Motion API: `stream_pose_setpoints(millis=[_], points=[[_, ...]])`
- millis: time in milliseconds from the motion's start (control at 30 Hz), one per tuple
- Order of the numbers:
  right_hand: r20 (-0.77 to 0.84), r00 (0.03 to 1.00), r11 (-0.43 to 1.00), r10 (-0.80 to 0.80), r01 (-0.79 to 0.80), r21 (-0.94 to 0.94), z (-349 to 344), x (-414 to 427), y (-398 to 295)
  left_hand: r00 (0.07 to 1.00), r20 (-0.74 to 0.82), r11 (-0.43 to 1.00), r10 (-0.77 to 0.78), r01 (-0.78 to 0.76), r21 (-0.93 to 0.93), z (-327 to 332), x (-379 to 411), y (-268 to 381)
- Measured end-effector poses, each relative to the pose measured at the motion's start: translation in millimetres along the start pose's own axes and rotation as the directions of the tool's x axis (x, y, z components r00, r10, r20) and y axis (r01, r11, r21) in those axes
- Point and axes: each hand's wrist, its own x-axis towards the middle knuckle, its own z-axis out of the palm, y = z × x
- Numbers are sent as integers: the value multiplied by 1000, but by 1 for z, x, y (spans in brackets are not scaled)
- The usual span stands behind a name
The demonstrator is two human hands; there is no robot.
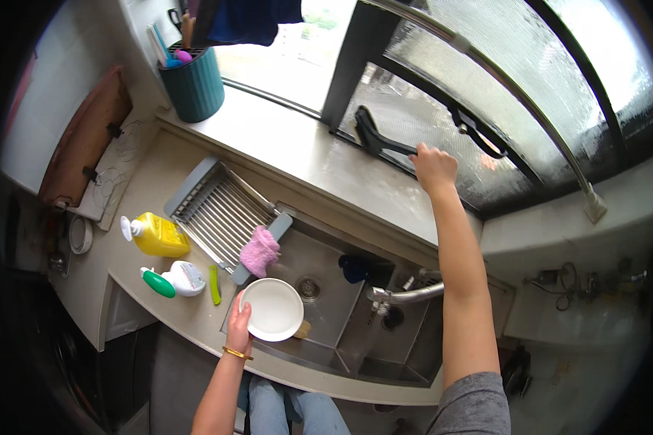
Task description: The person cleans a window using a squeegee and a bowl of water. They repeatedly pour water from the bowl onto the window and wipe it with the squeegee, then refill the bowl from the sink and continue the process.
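Observation:
My left hand [240,326] grips the rim of a white bowl [273,310], held over the left front of the stainless steel sink [321,244]. The bowl looks bare inside. At arm's length, my right hand [436,168] is closed around the handle of a black scrubbing brush or squeegee [378,138]. Its head is tilted up close to the wet, ribbed window pane [408,109], just above the sill [353,171]. Whether the head touches the glass, I cannot tell. A chrome faucet [408,296] reaches over the sink below my right forearm.
A steel drying rack [228,212] spans the sink's left edge, with a pink cloth [260,251] draped on it. Left of it stand a yellow pump bottle [160,235], a white spray bottle [185,278] and a green peeler or folded knife [214,285]. A teal utensil holder [193,84] occupies the sill.

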Motion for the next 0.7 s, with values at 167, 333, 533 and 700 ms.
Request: stream_pose_setpoints(millis=[167,333,533,700], points=[[49,994,994,100,-98,-44,-15,-46,93,998,-25,999,-50,50,1,12,0,-1],[47,979,943,197,-176,-282,-40,-101,171,999,47,999,-22,24,-41,16,6,-9],[-11,1000,991,26,-27,-130,-13,-53,98,999,35,999,-28,27,22,20,3,-12],[-19,992,991,123,-124,-40,-12,-68,134,999,34,997,-42,40,64,36,4,-6]])
